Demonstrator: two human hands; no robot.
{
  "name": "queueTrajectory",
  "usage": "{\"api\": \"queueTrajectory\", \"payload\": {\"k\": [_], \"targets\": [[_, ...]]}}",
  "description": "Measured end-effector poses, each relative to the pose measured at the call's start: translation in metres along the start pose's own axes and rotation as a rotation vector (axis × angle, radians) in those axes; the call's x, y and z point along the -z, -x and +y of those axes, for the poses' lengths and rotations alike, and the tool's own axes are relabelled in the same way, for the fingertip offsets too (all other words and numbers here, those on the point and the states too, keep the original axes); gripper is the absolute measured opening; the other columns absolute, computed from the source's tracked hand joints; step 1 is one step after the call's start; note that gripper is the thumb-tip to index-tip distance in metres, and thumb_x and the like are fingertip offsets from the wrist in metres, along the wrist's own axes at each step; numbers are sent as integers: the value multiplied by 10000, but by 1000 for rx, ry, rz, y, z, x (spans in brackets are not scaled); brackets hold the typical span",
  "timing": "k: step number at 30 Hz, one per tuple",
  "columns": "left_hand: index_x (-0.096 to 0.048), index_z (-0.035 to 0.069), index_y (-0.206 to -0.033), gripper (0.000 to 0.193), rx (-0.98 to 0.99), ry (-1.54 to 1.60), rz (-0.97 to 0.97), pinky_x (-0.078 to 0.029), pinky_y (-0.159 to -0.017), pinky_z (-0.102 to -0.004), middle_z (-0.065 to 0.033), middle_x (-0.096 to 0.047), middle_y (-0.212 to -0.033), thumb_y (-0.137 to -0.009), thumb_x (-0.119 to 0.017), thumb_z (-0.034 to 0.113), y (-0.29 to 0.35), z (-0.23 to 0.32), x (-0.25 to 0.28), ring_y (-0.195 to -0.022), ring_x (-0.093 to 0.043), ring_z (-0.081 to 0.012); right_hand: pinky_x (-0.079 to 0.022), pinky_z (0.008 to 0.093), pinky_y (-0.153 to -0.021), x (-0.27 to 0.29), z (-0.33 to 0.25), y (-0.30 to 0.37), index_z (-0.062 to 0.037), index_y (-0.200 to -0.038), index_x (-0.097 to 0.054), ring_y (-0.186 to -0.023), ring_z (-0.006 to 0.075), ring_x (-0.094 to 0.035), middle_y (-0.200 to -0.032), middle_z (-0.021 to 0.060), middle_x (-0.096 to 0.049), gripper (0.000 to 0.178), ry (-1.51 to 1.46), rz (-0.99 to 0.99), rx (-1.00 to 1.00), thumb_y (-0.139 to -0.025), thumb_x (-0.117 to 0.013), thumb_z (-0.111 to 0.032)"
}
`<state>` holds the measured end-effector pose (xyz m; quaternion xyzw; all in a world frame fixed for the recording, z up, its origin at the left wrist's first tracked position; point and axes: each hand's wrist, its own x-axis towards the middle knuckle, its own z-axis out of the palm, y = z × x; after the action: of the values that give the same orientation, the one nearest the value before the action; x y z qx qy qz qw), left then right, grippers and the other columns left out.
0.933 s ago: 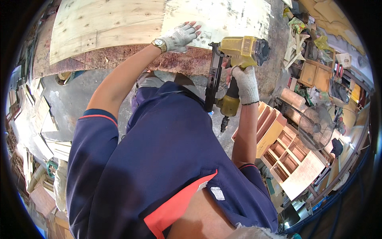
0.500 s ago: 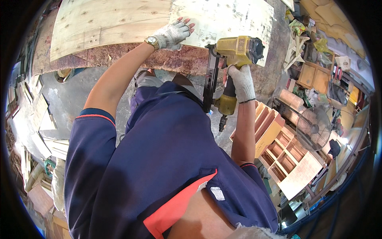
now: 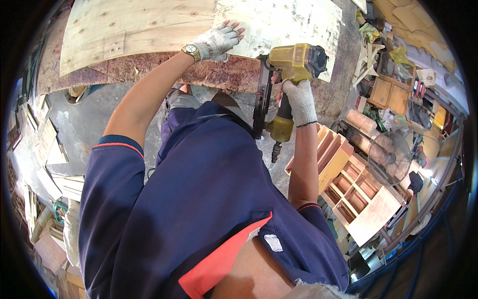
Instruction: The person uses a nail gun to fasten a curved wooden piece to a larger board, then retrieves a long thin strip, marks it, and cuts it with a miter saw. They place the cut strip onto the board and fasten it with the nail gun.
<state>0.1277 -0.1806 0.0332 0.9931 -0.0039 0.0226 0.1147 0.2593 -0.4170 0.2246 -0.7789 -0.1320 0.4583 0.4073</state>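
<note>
My right hand (image 3: 300,99), in a whitish knit glove, is closed round the black grip of a yellow pneumatic nail gun (image 3: 291,61). The gun's long black magazine (image 3: 262,97) hangs on its left, and a hose fitting sticks out below the handle. My left hand (image 3: 218,43), gloved with bare fingertips, lies stretched out on the plywood sheets, fingers slightly spread, holding nothing. Under it, a pale knotty plywood sheet (image 3: 134,30) meets a whiter, dark-speckled sheet (image 3: 279,22). Both rest on a worn, reddish-stained workbench (image 3: 224,74).
On the right stand a wooden drawer frame with compartments (image 3: 351,187) and a round fan (image 3: 389,155). Beyond them is a clutter of scraps, bags and a wooden cabinet (image 3: 391,93). Wood offcuts (image 3: 69,184) lie on the concrete floor at the left.
Almost nothing differs. The nail gun and my right hand sit very slightly further left; my left hand stays flat on the plywood.
</note>
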Motion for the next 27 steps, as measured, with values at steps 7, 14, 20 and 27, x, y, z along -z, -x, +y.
{"api": "queueTrajectory", "payload": {"k": [7,14,20,27], "targets": [[-401,23,-1482,948,10,17,-28,-236,-1261,-464,-125,-361,-1597,-687,-825,316,1,2,2,-1514,-287,-308,-496,282,-459,-9,-3,1,41,-1104,-607,-518,133,-572,-919,116,-682,260,120,59,-27,-884,-471,11],[-378,25,-1502,956,-23,44,-43,-216,-1267,-465,-133,-354,-1599,-700,-826,291,0,1,11,-1522,-268,-301,-480,284,-439,-22,-9,10,39,-1068,-608,-497,132,-583,-843,107,-675,225,-151,-20,114,-866,-509,43],[-325,36,-1543,955,-42,48,-39,-190,-1276,-467,-134,-314,-1624,-740,-799,241,38,-25,31,-1534,-232,-301,-483,292,-436,-32,-7,10,50,-1073,-604,-487,140,-581,-846,113,-681,225,-135,-23,-14,-870,-506,37],[-363,43,-1529,963,-21,-69,-16,-190,-1276,-453,-122,-292,-1640,-709,-814,269,73,-48,29,-1538,-226,-292,-487,283,-443,-36,-6,7,60,-1134,-579,-505,144,-576,-944,126,-688,274,-70,-35,9,-887,-465,28]]}}
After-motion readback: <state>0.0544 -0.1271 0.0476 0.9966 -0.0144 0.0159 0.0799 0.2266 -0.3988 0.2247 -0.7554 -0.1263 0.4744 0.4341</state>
